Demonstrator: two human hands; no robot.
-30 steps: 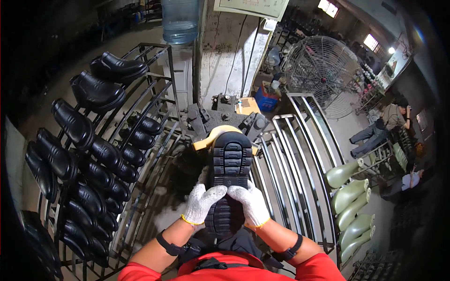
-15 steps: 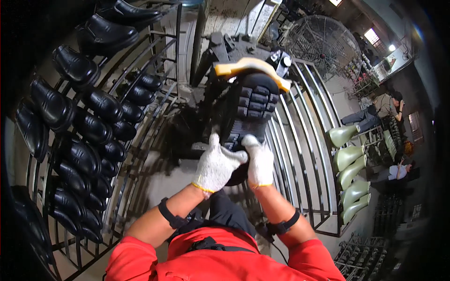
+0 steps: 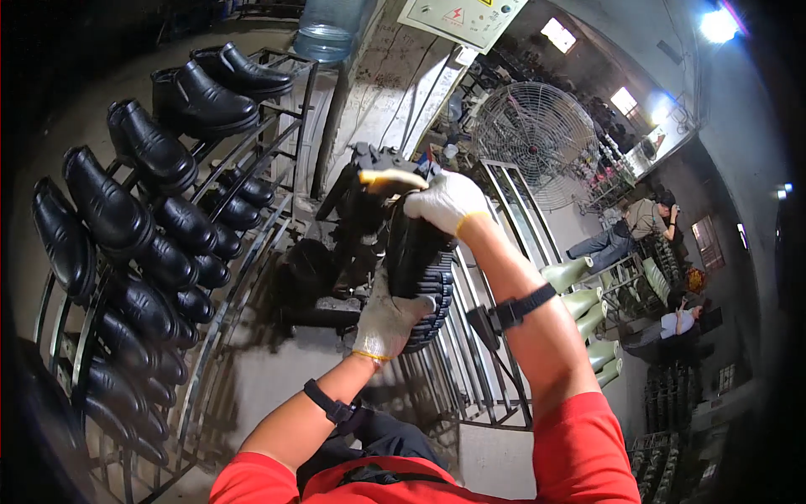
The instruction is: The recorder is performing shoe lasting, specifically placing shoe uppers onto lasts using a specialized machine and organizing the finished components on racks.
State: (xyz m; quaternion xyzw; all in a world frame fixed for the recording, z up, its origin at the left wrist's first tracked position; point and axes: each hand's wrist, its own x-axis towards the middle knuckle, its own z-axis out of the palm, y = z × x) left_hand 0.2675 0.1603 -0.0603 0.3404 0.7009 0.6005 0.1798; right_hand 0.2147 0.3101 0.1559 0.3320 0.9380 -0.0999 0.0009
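Observation:
In front of me, a black shoe (image 3: 409, 267) with a deeply lugged sole is tilted, its tread facing right. My left hand (image 3: 388, 323), in a white knit glove with a yellow cuff edge, is closed round its near end, thumb over the sole's edge. My right hand (image 3: 445, 206), gloved alike, is bent over the shoe's far end, fingers curled onto it. Just past the shoe is a yellow curved piece (image 3: 391, 179) on a dark machine (image 3: 340, 214). The shoe and right hand hide part of this piece.
At left a metal rack (image 3: 281, 181) carries several black shoes (image 3: 155, 147). Another rack (image 3: 470, 370) stands at right, beside pale green boot-shaped pieces (image 3: 581, 301). Further back are a large caged fan (image 3: 537, 143), an electrical box (image 3: 457, 21) and two people (image 3: 646, 223).
The shoe has turned from sole facing up to tread facing right. My right hand has moved from its near part to the far end. The view has shifted too.

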